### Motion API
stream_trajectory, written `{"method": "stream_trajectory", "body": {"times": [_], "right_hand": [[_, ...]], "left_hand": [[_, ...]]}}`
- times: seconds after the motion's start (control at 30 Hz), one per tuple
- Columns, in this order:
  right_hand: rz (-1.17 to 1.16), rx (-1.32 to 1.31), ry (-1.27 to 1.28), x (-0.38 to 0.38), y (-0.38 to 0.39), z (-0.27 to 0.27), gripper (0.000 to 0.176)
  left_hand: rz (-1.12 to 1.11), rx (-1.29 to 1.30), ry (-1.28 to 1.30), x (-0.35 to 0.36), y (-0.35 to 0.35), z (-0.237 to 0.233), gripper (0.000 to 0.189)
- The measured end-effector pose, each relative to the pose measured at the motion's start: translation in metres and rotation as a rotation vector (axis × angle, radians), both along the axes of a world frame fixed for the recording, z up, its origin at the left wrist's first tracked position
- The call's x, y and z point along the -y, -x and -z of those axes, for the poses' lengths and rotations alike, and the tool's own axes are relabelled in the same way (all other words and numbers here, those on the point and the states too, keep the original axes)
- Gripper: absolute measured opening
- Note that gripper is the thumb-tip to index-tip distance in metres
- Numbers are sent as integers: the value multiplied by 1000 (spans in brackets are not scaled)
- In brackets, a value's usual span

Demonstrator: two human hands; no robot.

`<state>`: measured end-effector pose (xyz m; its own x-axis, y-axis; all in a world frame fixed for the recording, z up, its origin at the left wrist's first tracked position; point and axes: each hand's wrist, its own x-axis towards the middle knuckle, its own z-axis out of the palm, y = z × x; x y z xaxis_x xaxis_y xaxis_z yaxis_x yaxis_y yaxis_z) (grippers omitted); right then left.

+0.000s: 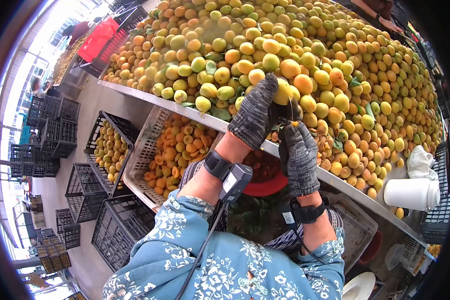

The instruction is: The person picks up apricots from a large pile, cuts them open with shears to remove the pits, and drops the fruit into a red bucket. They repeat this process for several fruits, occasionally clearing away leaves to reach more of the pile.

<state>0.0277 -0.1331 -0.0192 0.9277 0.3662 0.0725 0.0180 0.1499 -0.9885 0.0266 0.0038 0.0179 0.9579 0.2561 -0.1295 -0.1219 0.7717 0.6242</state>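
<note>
My left hand (257, 110), in a grey knitted glove with dark fingers, holds a yellow apricot (282, 93) at the front edge of a big heap of apricots. Close beside it on the right, my right hand (297, 155), gloved the same way, has its fingers closed just below the fruit. A thin, light-coloured strip and a small orange piece show at its fingertips; what it grips is too small to name. Beneath both hands, a red basin (267, 187) with dark red contents is partly hidden by them.
A metal table edge (185, 109) runs diagonally below the heap. A white crate (135, 165) of orange fruit stands left of my lap, with black crates (125, 225) beyond. At right are a white container (410, 194) and a plastic bag (421, 162). Another person's arm reaches in at top right.
</note>
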Motion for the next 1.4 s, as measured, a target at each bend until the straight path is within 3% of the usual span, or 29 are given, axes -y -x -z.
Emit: {"method": "stream_trajectory", "body": {"times": [0.03, 0.1, 0.13, 0.17, 0.2, 0.23, 0.3, 0.33, 0.4, 0.43, 0.5, 0.53, 0.6, 0.63, 0.7, 0.73, 0.8, 0.87, 0.9, 0.93, 1.0, 1.07, 1.13, 1.17, 1.2, 1.23, 1.27, 1.4], "right_hand": [[-121, -313, -213, 1, 1, -12, 17], [-50, -182, -164, -3, -3, -11, 17], [19, -54, -112, -5, -5, -8, 17], [93, 692, 515, 0, -13, -6, 17], [97, 697, 516, 3, -14, -6, 17], [53, 541, 364, 8, -14, -7, 19], [-71, 329, 182, 17, -19, -5, 38], [-74, 327, 184, 17, -18, -4, 38], [-13, 679, 277, 18, -16, -3, 40], [-14, 679, 277, 18, -18, 0, 40], [109, 1027, 510, 19, -21, 5, 39], [109, 1025, 510, 19, -19, 5, 39], [40, 707, 313, 16, -11, 0, 38], [41, 706, 312, 15, -8, -2, 38], [13, 404, 286, 14, -3, -4, 39], [13, 403, 285, 15, 0, -2, 39], [86, 919, 467, 16, 3, 5, 38], [116, 992, 518, 16, 3, 7, 36], [46, 802, 465, 16, 2, 9, 34], [-23, 614, 410, 15, 1, 11, 32], [16, 581, 408, 10, 2, 19, 30], [58, 546, 409, 9, 1, 13, 28], [-53, 473, 422, 9, -3, -13, 24], [-23, 180, 227, 5, -4, -11, 26], [-22, 182, 228, 7, -8, -12, 26], [-39, 520, 373, 13, -15, -14, 28], [-57, 856, 517, 17, -19, -15, 30], [135, 951, 528, 14, -21, 8, 32]], "left_hand": [[0, 3, 0, 5, -1, 6, 29], [-155, 10, -296, 17, -3, 12, 30], [-153, 10, -295, 15, -1, 15, 30], [-58, -13, -438, 12, 3, 6, 32], [37, -33, -581, 10, 4, -2, 34], [137, -14, -455, 10, 5, -6, 38], [109, 45, -486, 8, 2, -5, 38], [82, 104, -518, 7, 0, -4, 39], [6, 140, -618, 7, -1, -6, 36], [38, 133, -627, 6, 1, -9, 35], [70, 123, -635, 7, 4, -11, 34], [37, 106, -661, 9, 4, -10, 33], [7, 88, -689, 13, 2, -7, 32], [-56, 74, -713, 15, 1, -5, 31], [-118, 60, -738, 15, -2, 1, 30], [-225, 72, -881, 12, -5, 6, 27], [-333, 83, -1024, 1, -13, 25, 25], [-461, 195, -1290, -11, -15, 42, 28], [-353, 150, -1007, -11, -17, 45, 31], [-353, 150, -1009, -13, -17, 48, 31], [-143, 63, -707, -15, -14, 45, 34], [-110, 25, -642, -4, -13, 40, 36], [-76, -14, -576, 6, -6, 29, 38], [-28, 4, -554, 9, -1, 22, 38], [19, 23, -532, 10, 1, 19, 38], [21, 43, -788, 6, 3, 22, 39], [22, 45, -788, 5, 0, 22, 39], [76, 88, -769, 6, -1, 3, 38]]}}
